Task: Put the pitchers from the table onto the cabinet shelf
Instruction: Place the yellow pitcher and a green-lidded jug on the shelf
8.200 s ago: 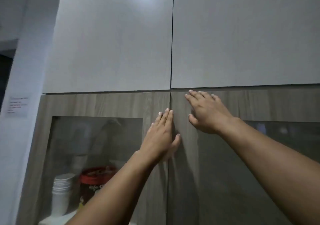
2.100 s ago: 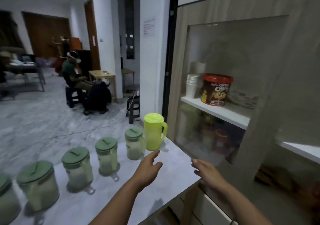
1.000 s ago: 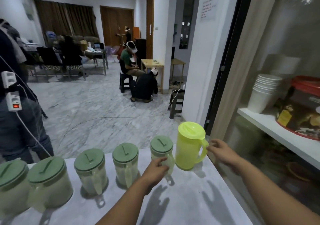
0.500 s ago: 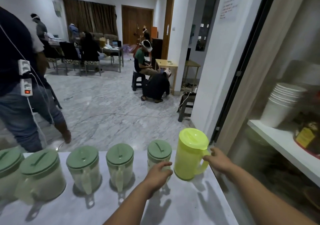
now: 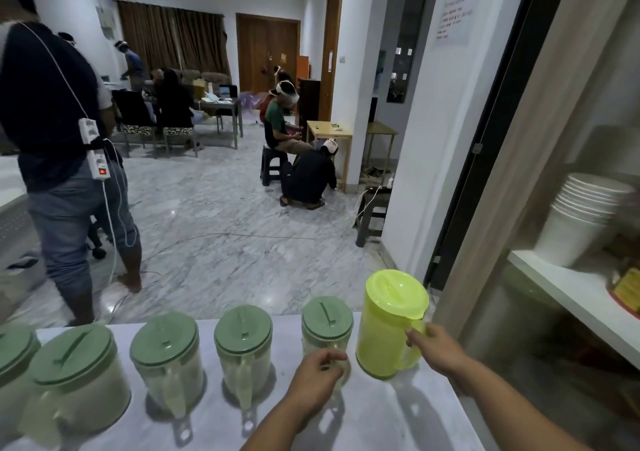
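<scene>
A lime-yellow pitcher (image 5: 388,326) stands at the right end of the white table (image 5: 398,419). My right hand (image 5: 434,350) is closed around its handle. Left of it stands a clear pitcher with a green lid (image 5: 326,326); my left hand (image 5: 317,379) grips its handle in front. Several more green-lidded pitchers, such as the nearest one (image 5: 243,346), line the table to the left. The cabinet shelf (image 5: 568,287) is on the right, behind the wooden cabinet frame.
A stack of white cups (image 5: 581,218) and a yellow-labelled tub (image 5: 627,287) sit on the shelf. A person in jeans (image 5: 69,159) stands beyond the table at left. Other people sit farther off on the marble floor (image 5: 214,228).
My hands have gone from the shut cabinet doors down to the table. Over the last second each has closed on a pitcher handle; both pitchers still stand on the table.
</scene>
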